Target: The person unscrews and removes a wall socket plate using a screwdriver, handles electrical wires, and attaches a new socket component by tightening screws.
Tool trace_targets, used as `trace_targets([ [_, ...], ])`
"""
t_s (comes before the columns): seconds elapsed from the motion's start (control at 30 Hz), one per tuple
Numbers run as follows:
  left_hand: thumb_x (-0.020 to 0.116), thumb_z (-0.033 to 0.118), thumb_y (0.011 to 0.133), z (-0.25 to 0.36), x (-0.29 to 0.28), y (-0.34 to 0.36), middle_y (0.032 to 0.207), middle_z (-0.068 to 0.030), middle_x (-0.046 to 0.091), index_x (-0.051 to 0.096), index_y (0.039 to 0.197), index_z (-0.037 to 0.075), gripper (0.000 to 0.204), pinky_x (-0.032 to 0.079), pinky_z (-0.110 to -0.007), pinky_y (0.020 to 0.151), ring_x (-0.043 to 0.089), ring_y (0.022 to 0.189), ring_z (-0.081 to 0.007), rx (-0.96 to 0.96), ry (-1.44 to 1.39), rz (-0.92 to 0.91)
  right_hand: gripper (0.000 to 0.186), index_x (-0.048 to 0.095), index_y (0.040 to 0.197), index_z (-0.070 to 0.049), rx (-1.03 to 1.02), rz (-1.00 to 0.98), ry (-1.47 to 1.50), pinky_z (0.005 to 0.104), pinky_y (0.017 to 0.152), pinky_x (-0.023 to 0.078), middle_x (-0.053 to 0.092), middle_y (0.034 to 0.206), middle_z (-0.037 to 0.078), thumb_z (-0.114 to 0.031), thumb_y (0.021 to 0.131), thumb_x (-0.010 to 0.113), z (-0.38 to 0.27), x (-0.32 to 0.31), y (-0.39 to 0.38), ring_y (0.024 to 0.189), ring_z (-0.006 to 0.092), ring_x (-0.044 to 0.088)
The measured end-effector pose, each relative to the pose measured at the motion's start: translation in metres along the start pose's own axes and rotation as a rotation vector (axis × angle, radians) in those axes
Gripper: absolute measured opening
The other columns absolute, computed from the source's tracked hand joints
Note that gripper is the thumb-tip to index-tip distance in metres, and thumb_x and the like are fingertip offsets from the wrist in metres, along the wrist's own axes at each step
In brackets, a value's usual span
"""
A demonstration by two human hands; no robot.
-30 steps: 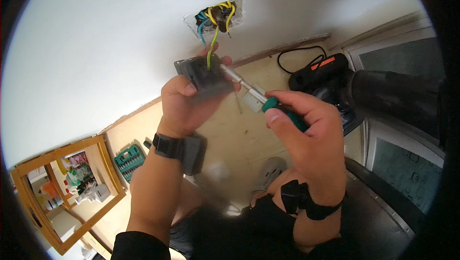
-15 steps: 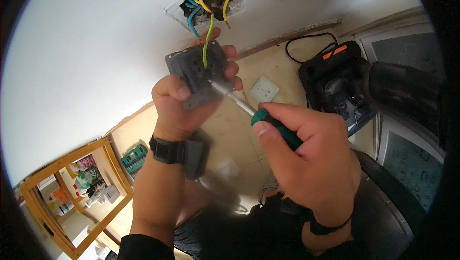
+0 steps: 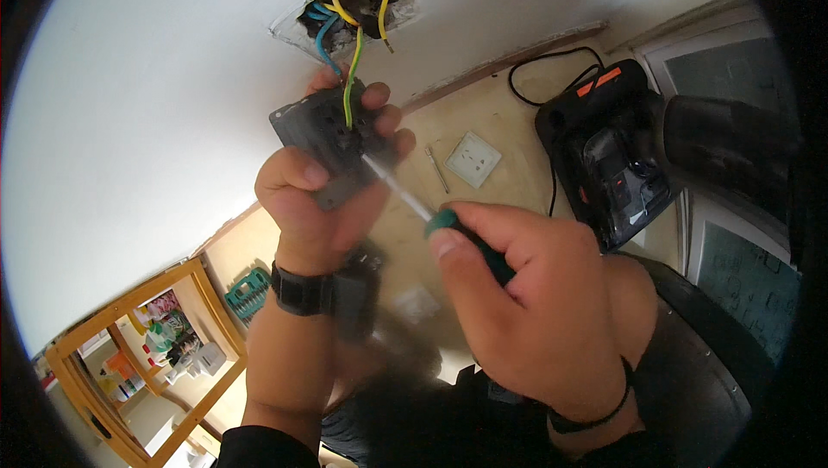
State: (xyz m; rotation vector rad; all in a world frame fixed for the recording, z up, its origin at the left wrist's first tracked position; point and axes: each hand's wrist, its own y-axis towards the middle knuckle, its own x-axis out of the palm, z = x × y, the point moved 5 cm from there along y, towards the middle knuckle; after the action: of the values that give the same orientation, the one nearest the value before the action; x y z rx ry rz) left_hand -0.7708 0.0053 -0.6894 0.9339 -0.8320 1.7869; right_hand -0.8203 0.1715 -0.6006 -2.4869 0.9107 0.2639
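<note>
My left hand (image 3: 297, 196) grips a dark grey wall socket module (image 3: 323, 136) from below, thumb on its near edge and fingers around the far side. A yellow-green wire (image 3: 348, 101) runs from the wall box (image 3: 358, 6) into the back of the module. A blue wire (image 3: 324, 43) reaches down to its upper edge, where the end is hard to make out. In my right hand (image 3: 535, 295) is a screwdriver (image 3: 470, 244) with a green and black handle. Its tip meets the module's back near the middle. A yellow wire (image 3: 385, 15) hangs loose with a bare end.
On the floor lie a white socket faceplate (image 3: 473, 159) and a thin metal rod (image 3: 437, 169). A black tool bag (image 3: 604, 157) with a cable sits to the right. A green bit set (image 3: 248, 294) and a wooden-framed cabinet (image 3: 142, 356) are at the left.
The wall box, module and both hands appear shifted slightly left in view. The screwdriver tip stays at the module's back. The metal rod beside the faceplate now shows.
</note>
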Motion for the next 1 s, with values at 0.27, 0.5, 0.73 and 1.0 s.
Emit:
trace_targets([
  [0.27,0.057,0.021,0.070,-0.007,0.006,0.003,0.114,-0.0170,0.059,0.058,0.130,0.007,0.061,0.043,-0.042,0.089,0.055,0.099,-0.0277,-0.043,-0.145,0.106,0.018,0.064,0.093,0.005,-0.124,0.218,-0.067,0.0272,0.050,0.039,0.053,0.059,0.008,-0.011,0.096,0.060,-0.008,0.007,-0.012,0.054,0.0078,0.049],
  [0.5,0.058,0.022,0.062,0.004,0.001,0.003,0.105,-0.0124,0.048,0.036,0.143,-0.007,0.089,0.041,-0.036,0.083,0.046,0.091,-0.0228,-0.010,0.058,0.112,0.024,0.062,0.085,0.004,0.319,-0.169,0.473,0.0294,0.048,0.037,0.053,0.061,0.003,-0.015,0.099,0.057,0.022,0.022,-0.001,0.052,0.0086,0.048],
  [0.73,0.055,0.021,0.059,0.001,0.001,0.005,0.104,-0.0132,0.052,0.042,0.135,-0.012,0.084,0.041,-0.036,0.084,0.048,0.091,-0.0247,-0.097,-0.042,0.108,0.018,0.063,0.090,0.005,-0.055,0.008,0.092,0.0331,0.048,0.042,0.059,0.065,0.009,-0.012,0.095,0.061,0.015,0.020,0.001,0.052,0.0201,0.057],
  [1.0,0.054,0.020,0.058,0.002,0.005,0.007,0.102,-0.0129,0.052,0.043,0.133,-0.013,0.082,0.041,-0.035,0.085,0.047,0.091,-0.0250,-0.073,-0.017,0.133,0.033,0.064,0.112,0.009,-0.327,0.149,-0.499,0.0373,0.049,0.050,0.060,0.077,0.013,-0.008,0.085,0.069,-0.004,0.021,-0.009,0.057,0.0274,0.062],
])
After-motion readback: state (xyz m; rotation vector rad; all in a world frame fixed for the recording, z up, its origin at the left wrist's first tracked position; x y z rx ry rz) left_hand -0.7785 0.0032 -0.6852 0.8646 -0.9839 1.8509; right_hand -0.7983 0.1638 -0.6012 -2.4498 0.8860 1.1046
